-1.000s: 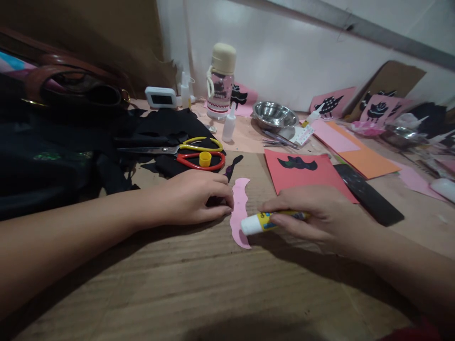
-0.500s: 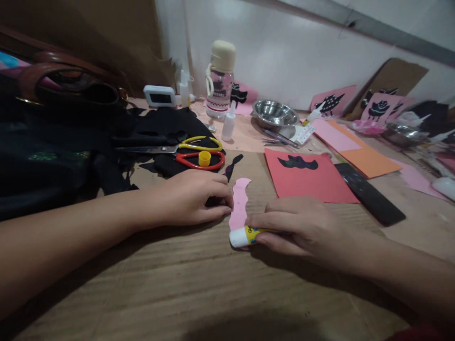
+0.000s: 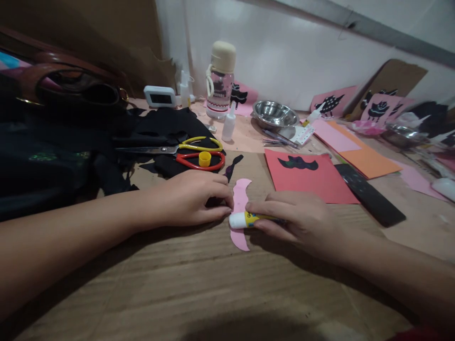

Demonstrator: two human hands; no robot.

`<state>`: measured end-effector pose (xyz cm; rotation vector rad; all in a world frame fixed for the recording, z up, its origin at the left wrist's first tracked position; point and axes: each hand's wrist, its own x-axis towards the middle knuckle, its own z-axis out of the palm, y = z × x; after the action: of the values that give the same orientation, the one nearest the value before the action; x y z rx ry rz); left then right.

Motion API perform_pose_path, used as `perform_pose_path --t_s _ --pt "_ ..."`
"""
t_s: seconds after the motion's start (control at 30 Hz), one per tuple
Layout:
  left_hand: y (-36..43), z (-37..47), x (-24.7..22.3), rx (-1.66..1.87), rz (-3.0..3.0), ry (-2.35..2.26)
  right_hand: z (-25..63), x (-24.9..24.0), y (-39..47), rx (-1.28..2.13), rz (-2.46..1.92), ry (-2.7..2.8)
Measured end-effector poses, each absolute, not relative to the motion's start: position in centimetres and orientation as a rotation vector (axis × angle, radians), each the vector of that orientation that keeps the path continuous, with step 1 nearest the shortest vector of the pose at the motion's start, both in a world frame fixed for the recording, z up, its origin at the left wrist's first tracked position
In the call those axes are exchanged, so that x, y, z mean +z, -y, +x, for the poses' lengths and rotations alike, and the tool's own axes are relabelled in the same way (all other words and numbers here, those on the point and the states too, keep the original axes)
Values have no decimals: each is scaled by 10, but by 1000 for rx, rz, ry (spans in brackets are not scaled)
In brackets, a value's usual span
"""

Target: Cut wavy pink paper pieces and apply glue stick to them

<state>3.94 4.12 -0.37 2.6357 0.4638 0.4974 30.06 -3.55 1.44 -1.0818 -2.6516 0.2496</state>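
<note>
A wavy-edged pink paper cutout [image 3: 241, 190] lies on brown corrugated cardboard [image 3: 159, 284]. My left hand [image 3: 199, 196] is at its left edge, thumb and fingertips drawn together and pressing on the paper. In my right hand [image 3: 302, 220] is a glue stick [image 3: 245, 219], a white and yellow tube lying sideways across the lower half of the cutout. Its tip seems to touch the paper. Beyond my left hand are scissors [image 3: 177, 150] with one yellow and one red handle, a small yellow cap [image 3: 204, 159] and a thin black scrap [image 3: 233, 166].
Red paper [image 3: 309, 182] bearing a black cutout lies beyond my right hand, beside a dark flat strip [image 3: 369, 194]. Farther back stand a water bottle [image 3: 220, 80], a squeeze bottle [image 3: 228, 127] and a metal bowl [image 3: 275, 113]. Black fabric [image 3: 163, 125] is piled at left.
My right hand has slid the glue stick away from me along the cutout, from its near end toward the middle, uncovering the curved near tip. My left hand has stayed in place.
</note>
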Motion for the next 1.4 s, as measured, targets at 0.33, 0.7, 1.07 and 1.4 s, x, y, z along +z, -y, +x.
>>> perform_pose_path --t_s 0.33,0.7,1.07,1.4 --pt "-40 39 -3 485 2623 -469 304 27 35 496 -998 2706" --pt "-41 38 -4 467 2640 -482 307 32 38 509 -953 2725" --pt "-40 39 -2 442 2647 -493 301 43 37 339 -1090 2542" --pt "-41 39 -3 467 2631 -486 305 25 40 -49 -1019 2749"
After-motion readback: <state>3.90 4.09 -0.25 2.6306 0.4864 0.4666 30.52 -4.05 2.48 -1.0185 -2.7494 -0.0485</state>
